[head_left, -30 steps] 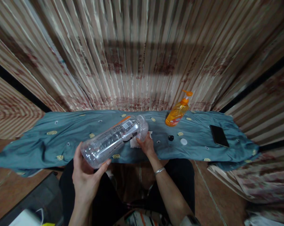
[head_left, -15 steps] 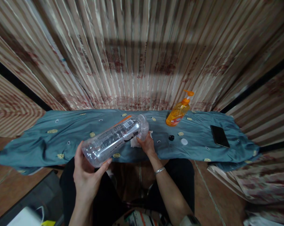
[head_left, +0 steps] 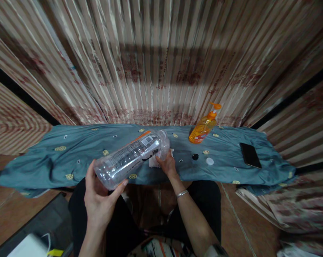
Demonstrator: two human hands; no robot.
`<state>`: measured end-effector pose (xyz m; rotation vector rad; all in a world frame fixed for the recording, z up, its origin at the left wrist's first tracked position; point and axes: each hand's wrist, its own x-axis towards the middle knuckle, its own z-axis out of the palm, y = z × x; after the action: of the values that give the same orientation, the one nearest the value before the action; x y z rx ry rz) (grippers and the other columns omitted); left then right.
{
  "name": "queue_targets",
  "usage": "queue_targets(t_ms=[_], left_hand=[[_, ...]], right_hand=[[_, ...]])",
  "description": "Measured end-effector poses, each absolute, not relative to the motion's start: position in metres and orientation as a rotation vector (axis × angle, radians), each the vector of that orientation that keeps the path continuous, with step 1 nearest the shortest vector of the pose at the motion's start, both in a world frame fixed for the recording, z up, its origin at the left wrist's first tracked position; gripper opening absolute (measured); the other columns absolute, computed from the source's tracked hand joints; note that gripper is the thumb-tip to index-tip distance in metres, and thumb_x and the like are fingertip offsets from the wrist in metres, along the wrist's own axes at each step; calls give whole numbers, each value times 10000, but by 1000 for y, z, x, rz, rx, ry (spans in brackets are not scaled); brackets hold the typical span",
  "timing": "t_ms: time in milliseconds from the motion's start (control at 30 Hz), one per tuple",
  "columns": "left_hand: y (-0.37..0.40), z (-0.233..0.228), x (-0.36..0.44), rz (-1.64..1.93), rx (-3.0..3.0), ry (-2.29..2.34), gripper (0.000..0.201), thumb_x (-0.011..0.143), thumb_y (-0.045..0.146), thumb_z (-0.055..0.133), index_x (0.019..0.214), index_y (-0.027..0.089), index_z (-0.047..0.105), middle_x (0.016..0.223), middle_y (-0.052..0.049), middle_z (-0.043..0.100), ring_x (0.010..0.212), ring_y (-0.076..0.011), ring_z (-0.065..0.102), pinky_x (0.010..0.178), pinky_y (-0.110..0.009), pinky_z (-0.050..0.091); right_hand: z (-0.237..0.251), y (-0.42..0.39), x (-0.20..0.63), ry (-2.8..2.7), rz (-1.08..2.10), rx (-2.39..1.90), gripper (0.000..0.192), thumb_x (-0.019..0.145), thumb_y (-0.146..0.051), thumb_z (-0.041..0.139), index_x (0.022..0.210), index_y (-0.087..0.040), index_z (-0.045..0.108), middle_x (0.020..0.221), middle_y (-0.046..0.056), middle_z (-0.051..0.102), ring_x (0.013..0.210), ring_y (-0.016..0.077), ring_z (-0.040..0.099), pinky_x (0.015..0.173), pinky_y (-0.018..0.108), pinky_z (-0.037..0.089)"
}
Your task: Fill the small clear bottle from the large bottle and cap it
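Head camera: a seated person tips a clear plastic bottle (head_left: 129,158) on its side just left of frame centre. The left hand (head_left: 101,200) is clamped around the base, thumb on one side, fingers on the other. The right hand (head_left: 167,165), at centre, is closed on a white tissue (head_left: 153,162) pressed against the bottle's neck end; whether it also grips the neck cannot be told. The bottle hangs over the near edge of a blue patterned cloth (head_left: 70,157) that spans the middle of the frame.

An orange pump bottle (head_left: 203,127) stands right of centre near the striped curtain (head_left: 161,64). A small black cap (head_left: 195,156) and a white cap (head_left: 209,161) lie loose on the cloth below it. A black phone (head_left: 250,155) rests at the right end.

Judged from this pose, the mouth looks uncapped, so any liquid left inside could run onto the cloth or the person's lap if the bottle tips further. The smooth base could slip from a one-handed hold. A sweep of the right arm could knock the loose caps off the edge.
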<state>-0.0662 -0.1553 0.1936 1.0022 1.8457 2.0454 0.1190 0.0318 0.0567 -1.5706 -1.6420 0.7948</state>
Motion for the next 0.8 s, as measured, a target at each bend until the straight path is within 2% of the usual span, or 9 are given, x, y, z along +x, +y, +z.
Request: queue_targets(t_ms=[500,800], left_hand=[[-156,197,-65,2040,960,1813,1141,516,494,1155,1530,254,688,1468,-147,779,1401,-390,760,1304,-583,566],[-155,195,-65,2048,950,1787,1134,508,415,1147,1530,249,684,1496,-150,771,1294,-333,787,1228,-519,623]], right_hand=[[64,31,119,-1658,819,-1618,612,912,-386,789,1454,-131,664,1263,217,878,1247,466,874,1114,618,710],[68,31,120,-1649,854,-1579,647,906,-357,791,1477,-80,667,1250,256,879,1248,497,872,1097,646,711]])
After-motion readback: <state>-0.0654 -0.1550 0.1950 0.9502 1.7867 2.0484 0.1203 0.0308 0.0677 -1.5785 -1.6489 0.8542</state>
